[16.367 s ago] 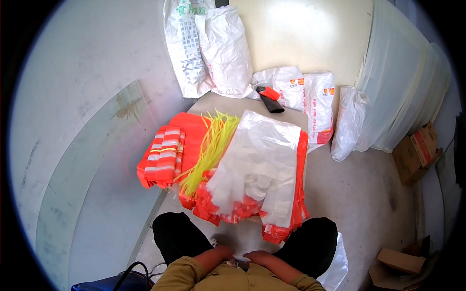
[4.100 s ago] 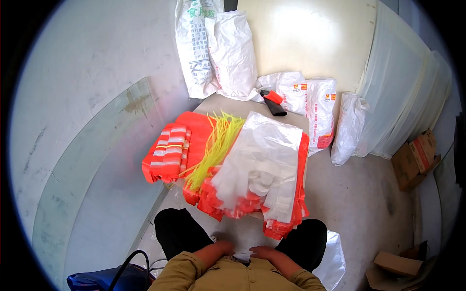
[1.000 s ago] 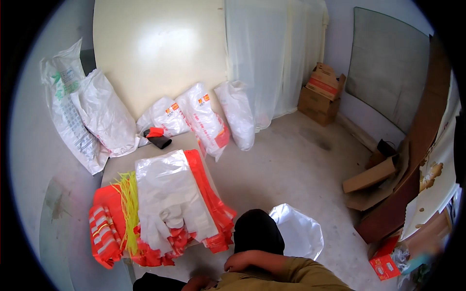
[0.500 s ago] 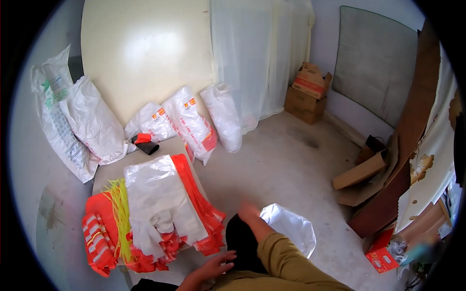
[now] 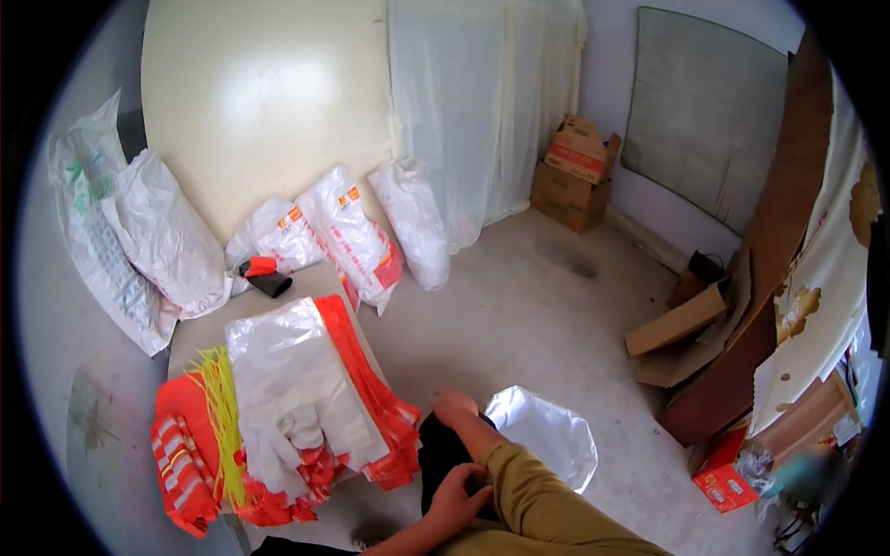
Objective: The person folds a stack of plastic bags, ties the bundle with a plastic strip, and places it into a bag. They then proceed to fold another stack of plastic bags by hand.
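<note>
while r hand (image 5: 452, 406) is nr bags (image 5: 301, 375), l hand (image 5: 457, 500) prob. touches sleeve (image 5: 533, 486).

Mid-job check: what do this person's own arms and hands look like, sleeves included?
A plain khaki-brown cloth sleeve on the right arm stops short of the right hand. That hand and the left hand are ungloved. No left sleeve shows.

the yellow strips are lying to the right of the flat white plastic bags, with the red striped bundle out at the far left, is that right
Not quite: the yellow strips lie to the left of the flat white plastic bags, as the head view shows. The red striped bundle is at the far left.
</note>
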The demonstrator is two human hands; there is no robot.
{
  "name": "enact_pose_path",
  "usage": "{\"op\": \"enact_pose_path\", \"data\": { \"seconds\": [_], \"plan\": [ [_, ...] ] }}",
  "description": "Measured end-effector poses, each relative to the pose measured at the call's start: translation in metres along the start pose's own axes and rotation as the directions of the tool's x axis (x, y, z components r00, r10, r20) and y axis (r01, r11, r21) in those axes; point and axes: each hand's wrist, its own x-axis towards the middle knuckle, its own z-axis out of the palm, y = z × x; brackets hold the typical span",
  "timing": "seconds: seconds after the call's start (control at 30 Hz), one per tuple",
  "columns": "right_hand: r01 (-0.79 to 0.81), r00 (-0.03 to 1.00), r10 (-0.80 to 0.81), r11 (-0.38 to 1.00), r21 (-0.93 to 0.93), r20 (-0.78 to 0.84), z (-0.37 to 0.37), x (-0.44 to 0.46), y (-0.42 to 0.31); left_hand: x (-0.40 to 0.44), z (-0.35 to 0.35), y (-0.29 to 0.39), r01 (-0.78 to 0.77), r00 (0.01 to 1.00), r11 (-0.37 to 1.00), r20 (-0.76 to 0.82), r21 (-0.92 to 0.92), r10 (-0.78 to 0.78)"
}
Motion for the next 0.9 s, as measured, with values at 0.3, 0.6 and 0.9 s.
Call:
{"op": "enact_pose_path", "data": {
  "seconds": [0.3,0.6,0.9],
  "plan": [
    [0.003,1.000,-0.003,1.000,-0.009,-0.025,0.000,0.000,-0.002,-0.005,-0.008,0.007,0.097,0.986,0.863,0.169,-0.495,-0.014],
    [0.035,0.999,-0.034,0.996,-0.087,0.021,-0.001,-0.006,-0.017,0.009,-0.016,0.018,0.034,0.992,0.891,0.125,-0.454,0.026],
    [0.046,0.998,-0.044,0.997,-0.056,0.049,0.000,-0.002,-0.013,-0.001,-0.022,0.004,0.314,0.938,0.815,0.293,-0.487,-0.186]
  ]
}}
